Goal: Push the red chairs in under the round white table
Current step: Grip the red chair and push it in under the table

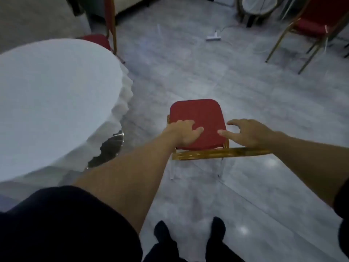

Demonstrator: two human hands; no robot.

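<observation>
A red chair [198, 114] with a gold frame stands on the floor in front of me, to the right of the round white table [52, 103] and apart from it. Its gold top rail [217, 153] runs across just below my hands. My left hand [183, 132] reaches past the rail over the seat's left rear, fingers loosely curled and thumb out, holding nothing. Above the rail's right end hovers my right hand [249, 133], fingers spread. A second red chair [94, 39] sits at the table's far edge with its seat partly under the cloth.
The table's white cloth has a wavy hem, with a shiny metal base [113, 146] beneath. A third red chair [317, 21] stands at the far right. A white power strip [213, 37] and cables lie on the grey floor. My feet [188, 235] are below.
</observation>
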